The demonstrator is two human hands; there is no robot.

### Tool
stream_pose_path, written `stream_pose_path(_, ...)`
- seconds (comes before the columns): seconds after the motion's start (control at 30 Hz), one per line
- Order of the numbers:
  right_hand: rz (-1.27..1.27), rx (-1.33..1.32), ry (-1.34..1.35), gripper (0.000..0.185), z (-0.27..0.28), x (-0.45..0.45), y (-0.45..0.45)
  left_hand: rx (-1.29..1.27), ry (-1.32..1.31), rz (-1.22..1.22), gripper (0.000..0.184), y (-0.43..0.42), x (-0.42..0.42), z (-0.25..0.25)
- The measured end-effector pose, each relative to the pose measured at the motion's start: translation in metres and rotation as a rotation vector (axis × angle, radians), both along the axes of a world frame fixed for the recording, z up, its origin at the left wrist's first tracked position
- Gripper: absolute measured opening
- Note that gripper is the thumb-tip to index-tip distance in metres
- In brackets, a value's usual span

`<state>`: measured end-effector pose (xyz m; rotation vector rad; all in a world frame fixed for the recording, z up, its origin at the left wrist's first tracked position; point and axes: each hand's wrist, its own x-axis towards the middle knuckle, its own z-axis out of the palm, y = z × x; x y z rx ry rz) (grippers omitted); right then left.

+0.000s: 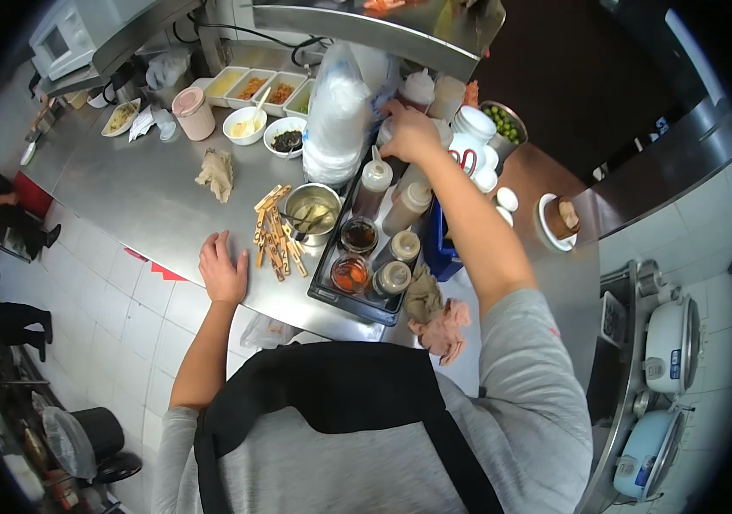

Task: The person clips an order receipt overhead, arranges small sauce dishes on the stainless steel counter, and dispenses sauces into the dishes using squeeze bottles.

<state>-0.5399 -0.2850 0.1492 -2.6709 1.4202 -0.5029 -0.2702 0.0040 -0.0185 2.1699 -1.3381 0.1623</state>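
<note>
My left hand (224, 272) lies on the counter's front edge, fingers stretched out and holding nothing. To its right are wooden sticks with dark markings (273, 236) and a small metal pot (313, 214) with a utensil in it. My right hand (411, 134) reaches to the back of a black tray (357, 306), its thumb and fingers around the top of a squeeze bottle that is mostly hidden. A dark-filled squeeze bottle (373, 184), several other bottles, a cup of dark liquid (358, 235) and a cup of red sauce (351, 273) stand in the tray.
Bagged plastic cups (333, 111) stand left of the tray's back end. White bowls (244, 126) and food containers (252, 86) line the back. Right are red-handled scissors (464, 159), a blue bin (441, 248), crumpled cloths (443, 330) and a plate with brown food (560, 220). A metal shelf (435, 43) hangs overhead.
</note>
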Motion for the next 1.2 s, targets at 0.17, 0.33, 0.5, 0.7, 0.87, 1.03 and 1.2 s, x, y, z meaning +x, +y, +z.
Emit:
stream_pose_path(0.17,-0.048,-0.213,-0.410,0.081,0.105,-0.060,0.029,-0.013,0.000,0.009,0.058,0.002,0.002,-0.003)
stream_pose_path(0.33,0.012,-0.615,-1.154,0.081,0.188,-0.130,0.037,-0.038,0.010,-0.009,0.059,0.001,0.003,-0.004)
stream_pose_path(0.5,0.027,-0.089,-1.313,0.057,0.123,-0.181,0.039,-0.042,0.019,-0.023,0.060,0.002,0.003,-0.004)
stream_pose_path(0.7,-0.531,0.049,-0.422,0.088,-0.054,-0.294,-0.004,-0.011,0.022,-0.016,0.060,0.000,0.002,-0.002)
stream_pose_path(0.87,-0.749,0.218,0.222,0.092,-0.085,-0.317,-0.005,0.023,0.023,0.001,0.059,-0.003,0.000,0.001)
stream_pose_path(1.03,-0.828,0.178,0.622,0.079,-0.086,-0.313,-0.025,0.033,0.019,0.006,0.059,-0.004,0.000,-0.001)
stream_pose_path(1.2,-0.726,0.070,0.873,0.056,-0.103,-0.327,-0.049,0.044,0.016,0.013,0.060,-0.004,0.000,-0.001)
